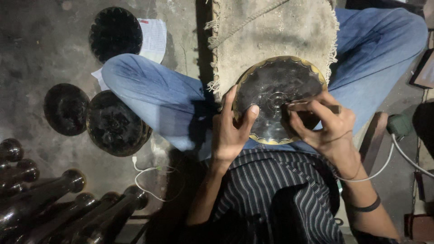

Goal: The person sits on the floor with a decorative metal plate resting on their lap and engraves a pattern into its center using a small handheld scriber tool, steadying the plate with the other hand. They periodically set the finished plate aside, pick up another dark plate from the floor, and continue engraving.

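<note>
Concrete floor (54, 54), grimy and dim, carries dark turned spindles (68, 203) at near left and blackened scalloped plates (115, 122) beyond. A seated person's left hand (230, 131) clamps a brass-rimmed round plate (271, 86) on the lap; the right hand (325, 124) pinches a thin tool (316, 107) against its centre. Steady bracing and light, even pressure look key.

My round metal plate (275, 97) is dark with a brassy gold scalloped rim. My jeans (153, 97) are faded blue, my shirt (266, 190) black with thin white stripes, the mat (271, 27) beige.
</note>
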A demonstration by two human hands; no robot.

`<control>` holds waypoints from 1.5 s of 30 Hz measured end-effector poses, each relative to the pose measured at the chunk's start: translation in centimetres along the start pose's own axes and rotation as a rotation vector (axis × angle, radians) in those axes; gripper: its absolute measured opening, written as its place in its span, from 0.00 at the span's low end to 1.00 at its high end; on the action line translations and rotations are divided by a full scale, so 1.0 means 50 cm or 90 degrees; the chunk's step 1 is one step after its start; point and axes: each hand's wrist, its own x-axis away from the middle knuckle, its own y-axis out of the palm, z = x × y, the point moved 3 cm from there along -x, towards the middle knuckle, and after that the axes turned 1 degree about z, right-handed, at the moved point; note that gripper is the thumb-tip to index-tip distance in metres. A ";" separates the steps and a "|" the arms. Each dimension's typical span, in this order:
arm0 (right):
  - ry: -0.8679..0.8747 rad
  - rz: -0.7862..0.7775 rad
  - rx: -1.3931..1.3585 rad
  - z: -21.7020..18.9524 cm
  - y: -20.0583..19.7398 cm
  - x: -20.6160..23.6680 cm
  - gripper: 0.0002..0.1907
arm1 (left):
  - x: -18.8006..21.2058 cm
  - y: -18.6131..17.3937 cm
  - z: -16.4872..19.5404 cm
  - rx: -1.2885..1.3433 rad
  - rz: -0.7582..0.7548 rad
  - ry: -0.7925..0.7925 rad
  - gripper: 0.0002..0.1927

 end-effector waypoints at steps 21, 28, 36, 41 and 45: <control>0.057 0.072 -0.101 0.007 -0.035 -0.041 0.05 | 0.018 0.019 -0.014 0.059 0.014 -0.074 0.35; 0.115 0.228 -0.133 -0.022 -0.014 0.017 0.06 | 0.055 0.069 -0.036 -0.066 0.195 0.050 0.45; 0.125 0.238 -0.097 0.001 0.040 0.026 0.08 | 0.045 0.062 -0.047 -0.032 0.106 -0.050 0.40; 0.088 0.262 -0.048 0.011 0.057 0.027 0.09 | 0.042 0.058 -0.061 0.070 0.020 -0.082 0.36; 0.070 0.276 -0.036 0.011 0.067 0.024 0.08 | 0.043 0.055 -0.074 -0.060 0.033 -0.032 0.48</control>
